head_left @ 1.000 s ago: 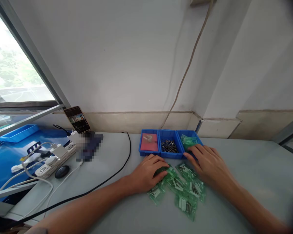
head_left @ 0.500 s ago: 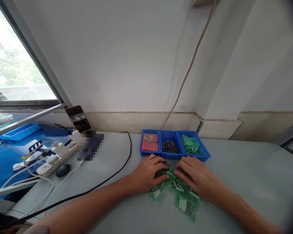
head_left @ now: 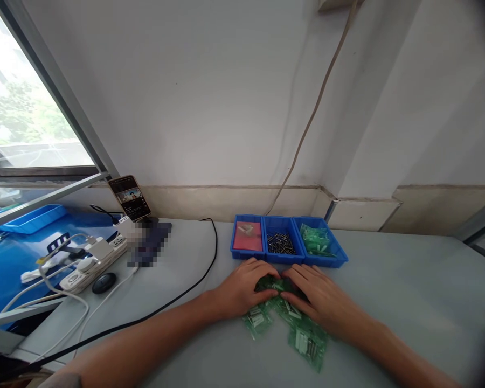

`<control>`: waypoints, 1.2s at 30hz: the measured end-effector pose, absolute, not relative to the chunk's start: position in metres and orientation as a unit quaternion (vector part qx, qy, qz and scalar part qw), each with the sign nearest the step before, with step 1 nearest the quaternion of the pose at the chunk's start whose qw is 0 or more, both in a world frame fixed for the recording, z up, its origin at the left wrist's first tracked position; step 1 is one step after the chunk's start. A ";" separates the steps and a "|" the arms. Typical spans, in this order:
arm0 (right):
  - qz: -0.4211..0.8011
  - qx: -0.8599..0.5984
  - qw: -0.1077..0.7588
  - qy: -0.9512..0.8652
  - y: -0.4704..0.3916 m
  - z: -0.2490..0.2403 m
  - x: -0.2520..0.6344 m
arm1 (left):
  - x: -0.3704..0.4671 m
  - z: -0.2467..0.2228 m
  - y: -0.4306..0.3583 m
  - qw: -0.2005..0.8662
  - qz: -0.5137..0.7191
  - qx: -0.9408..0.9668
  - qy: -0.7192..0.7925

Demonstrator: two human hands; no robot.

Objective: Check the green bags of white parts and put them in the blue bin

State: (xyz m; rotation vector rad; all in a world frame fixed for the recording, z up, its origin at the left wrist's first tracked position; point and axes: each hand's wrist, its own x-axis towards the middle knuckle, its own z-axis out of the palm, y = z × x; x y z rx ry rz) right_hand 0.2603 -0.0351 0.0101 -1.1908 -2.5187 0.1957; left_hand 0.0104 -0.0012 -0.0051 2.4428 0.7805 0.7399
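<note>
Several small green plastic bags [head_left: 307, 344] lie in a bunch on the grey table, with white plugs and metal screws showing through the film. My left hand [head_left: 246, 288] curls round the bunch from the left, thumb in front and fingers behind. From the other side my right hand [head_left: 321, 299] closes on the same bags, its fingertips almost meeting those of the left. The fingers partly hide the top of the bunch. One bag hangs out below my left hand, another lies flat before my right.
Behind my hands stand three joined blue bins: one with a pink sheet [head_left: 248, 242] and clear pieces, one with screws [head_left: 281, 243], one with green bags [head_left: 317, 241]. Leftward are a black cable [head_left: 178, 298], power strip [head_left: 92, 269], round black object [head_left: 104, 282] and propped phone [head_left: 130, 198].
My right hand has moved left, closer to my left hand, and both have drawn in round the green bags. The bins have stayed put.
</note>
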 end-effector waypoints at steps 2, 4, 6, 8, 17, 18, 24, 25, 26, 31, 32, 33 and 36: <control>0.063 -0.419 0.177 -0.888 -0.035 0.010 0.260 | 0.010 -0.006 -0.001 0.234 0.271 0.889 0.286; 0.054 -0.412 0.183 -0.891 -0.035 0.009 0.260 | 0.010 -0.007 0.000 0.227 0.273 0.891 0.285; 0.040 -0.398 0.186 -0.897 -0.035 0.007 0.259 | 0.011 -0.009 -0.001 0.212 0.273 0.896 0.278; 0.021 -0.384 0.186 -0.904 -0.034 0.005 0.258 | 0.011 -0.009 -0.003 0.195 0.275 0.901 0.274; 0.027 -0.394 0.259 -0.881 -0.035 0.011 0.259 | 0.011 -0.005 -0.008 0.134 0.340 0.889 0.276; 0.038 -0.398 0.259 -0.879 -0.036 0.012 0.259 | 0.011 -0.005 -0.008 0.133 0.343 0.888 0.276; 0.073 -0.403 0.266 -0.873 -0.039 0.013 0.257 | 0.011 -0.005 -0.008 0.135 0.342 0.891 0.267; 0.070 -0.398 0.267 -0.875 -0.038 0.012 0.257 | 0.011 -0.006 -0.007 0.135 0.343 0.891 0.264; 0.066 -0.392 0.269 -0.877 -0.038 0.012 0.257 | 0.011 -0.007 -0.007 0.135 0.344 0.892 0.261; 0.057 -0.375 0.287 -0.880 -0.037 0.010 0.259 | 0.011 -0.008 -0.007 0.135 0.355 0.894 0.240; 0.063 -0.373 0.291 -0.879 -0.037 0.010 0.259 | 0.011 -0.008 -0.007 0.134 0.357 0.893 0.239; 0.070 -0.371 0.295 -0.878 -0.037 0.009 0.259 | 0.011 -0.007 -0.007 0.133 0.360 0.892 0.239; 0.086 -0.369 0.295 -0.877 -0.038 0.009 0.258 | 0.011 -0.008 -0.007 0.135 0.370 0.888 0.239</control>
